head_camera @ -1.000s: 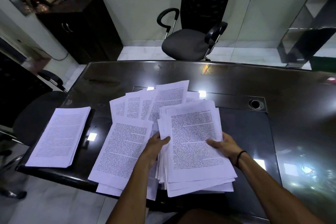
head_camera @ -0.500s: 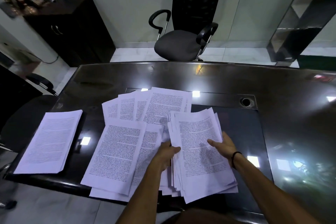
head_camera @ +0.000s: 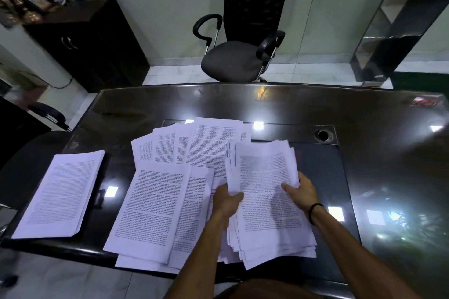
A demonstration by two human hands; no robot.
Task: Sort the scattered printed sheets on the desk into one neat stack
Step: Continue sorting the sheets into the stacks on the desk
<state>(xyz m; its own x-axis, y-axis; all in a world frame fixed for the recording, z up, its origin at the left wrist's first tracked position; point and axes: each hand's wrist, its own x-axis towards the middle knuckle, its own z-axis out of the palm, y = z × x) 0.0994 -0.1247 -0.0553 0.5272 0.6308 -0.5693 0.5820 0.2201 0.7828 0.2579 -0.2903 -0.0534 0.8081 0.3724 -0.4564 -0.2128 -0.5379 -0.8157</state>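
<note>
A thick bundle of printed sheets [head_camera: 267, 201] is tipped up off the dark desk [head_camera: 376, 153], its edges uneven. My left hand [head_camera: 227, 201] grips its left edge, thumb over the top sheet. My right hand [head_camera: 300, 190] grips its right edge, thumb on the page. Left of the bundle, loose printed sheets [head_camera: 155, 204] lie fanned and overlapping, some hanging over the desk's near edge. More loose sheets [head_camera: 209, 143] spread behind them. A separate squared stack [head_camera: 62, 192] lies at the desk's left end.
An office chair [head_camera: 240, 56] stands beyond the desk's far edge. A cable hole [head_camera: 322, 135] sits right of the papers. A dark cabinet [head_camera: 85, 39] is at the back left, and another chair [head_camera: 31, 153] stands at the left.
Both hands have gathered the bundle and raised its far end off the desk, shifting it right of the fanned sheets. The left hand moved from the loose pages onto the bundle's edge.
</note>
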